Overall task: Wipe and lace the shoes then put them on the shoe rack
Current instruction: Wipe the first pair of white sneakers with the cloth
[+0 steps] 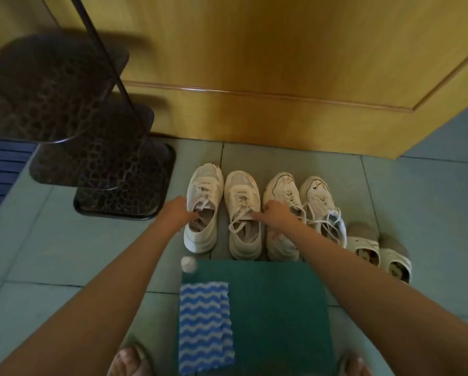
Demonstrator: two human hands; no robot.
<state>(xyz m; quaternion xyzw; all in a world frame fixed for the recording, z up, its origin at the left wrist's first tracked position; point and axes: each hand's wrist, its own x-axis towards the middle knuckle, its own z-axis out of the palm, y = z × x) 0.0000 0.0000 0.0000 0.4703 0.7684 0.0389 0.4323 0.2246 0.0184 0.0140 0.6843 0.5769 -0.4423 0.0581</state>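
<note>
— What sort of place is this?

— A home entryway. A wooden door (281, 63) stands shut above a pale tiled floor (37, 248).

— What else shows it?

— Sneakers (243, 213) and slippers (379, 251) are lined up on the tiles just in front of the door. Left of the door stands a dark metal shoe rack (91, 147), and a green mat (276, 308) lies near the sneakers, farther from the door.
</note>
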